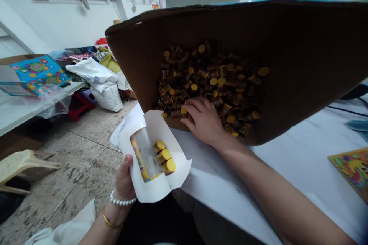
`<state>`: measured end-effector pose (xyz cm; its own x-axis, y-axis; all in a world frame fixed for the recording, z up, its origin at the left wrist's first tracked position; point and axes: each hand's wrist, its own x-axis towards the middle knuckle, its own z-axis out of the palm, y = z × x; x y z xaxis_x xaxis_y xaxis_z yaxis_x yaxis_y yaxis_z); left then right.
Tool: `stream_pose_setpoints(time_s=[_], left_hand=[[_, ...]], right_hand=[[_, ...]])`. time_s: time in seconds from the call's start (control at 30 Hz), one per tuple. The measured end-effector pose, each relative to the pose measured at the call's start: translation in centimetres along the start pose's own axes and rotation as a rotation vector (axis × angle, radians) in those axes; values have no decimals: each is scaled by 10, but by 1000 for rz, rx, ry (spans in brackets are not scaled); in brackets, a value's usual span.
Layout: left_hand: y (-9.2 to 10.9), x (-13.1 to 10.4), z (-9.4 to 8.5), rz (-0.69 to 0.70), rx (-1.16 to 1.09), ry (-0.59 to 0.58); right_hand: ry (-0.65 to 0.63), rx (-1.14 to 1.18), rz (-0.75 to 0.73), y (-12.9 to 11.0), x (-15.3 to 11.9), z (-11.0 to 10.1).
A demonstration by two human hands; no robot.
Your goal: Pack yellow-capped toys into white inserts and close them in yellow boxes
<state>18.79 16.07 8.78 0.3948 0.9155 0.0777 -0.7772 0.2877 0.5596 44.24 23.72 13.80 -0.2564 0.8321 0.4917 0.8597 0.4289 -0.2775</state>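
Observation:
My left hand [125,178] grips an unfolded white carton [176,141] with a clear window and a yellow printed edge. Three small tubs with yellow lids [164,155] lie in a row inside it. At the mouth of a large cardboard box [135,61], tipped toward me, my right hand [205,120] reaches in with fingers spread over a heap of similar small tubs [213,81]. Its fingertips are among the nearest tubs; whether they touch one I cannot tell. Some tubs in the heap show yellow lids, others look brown and dark in the shade.
The big box rests on a marbled white table [290,160]. A colourful printed card [352,168] lies at the right. On the left are a side table with a blue printed box [40,71], a white sack [106,93], a red stool [79,105] and a cream plastic stool [21,164].

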Motion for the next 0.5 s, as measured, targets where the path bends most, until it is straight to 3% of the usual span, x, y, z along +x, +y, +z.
stream_pose_setpoints(time_s=[0.13, 0.37, 0.5], left_hand=[[-3, -1, 2, -24, -1, -31], [-4, -3, -4, -1, -18, -23], [-1, -1, -5, 31, -4, 4]], right_hand=[[-181, -184, -25, 29, 2, 17], [-346, -67, -81, 10, -4, 22], [-437, 12, -59, 15, -4, 17]])
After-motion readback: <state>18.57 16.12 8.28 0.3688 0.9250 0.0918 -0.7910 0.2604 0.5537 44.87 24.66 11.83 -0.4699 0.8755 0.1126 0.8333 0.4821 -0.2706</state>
